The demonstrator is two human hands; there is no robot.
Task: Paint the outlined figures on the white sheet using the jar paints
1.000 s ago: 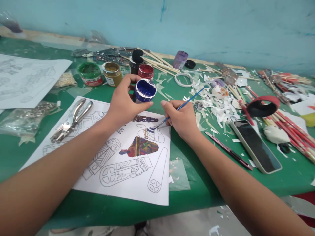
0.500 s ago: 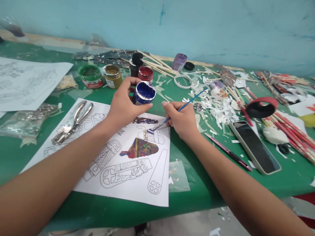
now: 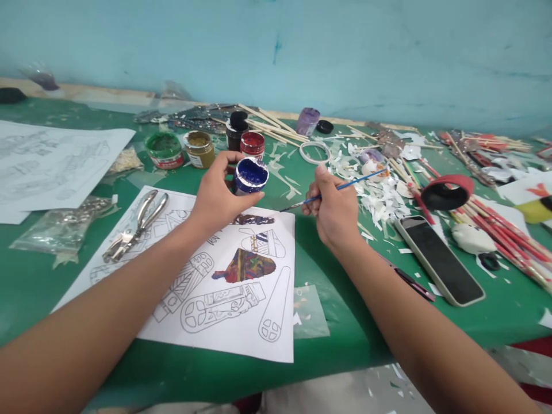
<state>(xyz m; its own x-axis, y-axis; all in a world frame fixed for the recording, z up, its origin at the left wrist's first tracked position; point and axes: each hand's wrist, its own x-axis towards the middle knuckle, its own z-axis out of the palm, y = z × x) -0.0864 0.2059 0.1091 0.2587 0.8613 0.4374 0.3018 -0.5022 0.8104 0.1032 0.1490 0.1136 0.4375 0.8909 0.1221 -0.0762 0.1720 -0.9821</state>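
My left hand (image 3: 222, 192) grips a jar of blue paint (image 3: 250, 176), tilted towards me over the top edge of a drawing sheet (image 3: 276, 310). Between the fingers of my right hand (image 3: 334, 207) is a thin blue paintbrush (image 3: 356, 180); its dark tip hovers near the sheet's upper right corner. The sheet carries line drawings, one painted in red, brown and other colours (image 3: 245, 265), and a smaller one (image 3: 264, 241) with blue stripes. Metal pliers-like punch (image 3: 135, 227) lies on the sheet's upper left.
Green (image 3: 164, 150), ochre (image 3: 199, 149) and red (image 3: 252, 144) paint jars stand behind my left hand. To the right are paper scraps (image 3: 379, 201), a phone (image 3: 440, 259), a tape roll (image 3: 447, 192) and red sticks (image 3: 509, 230). A plastic bag (image 3: 60, 227) lies left.
My right hand has moved right and away from the sheet, lifting the brush tip off the striped drawing. My left hand still holds the blue jar. The view has shifted slightly.
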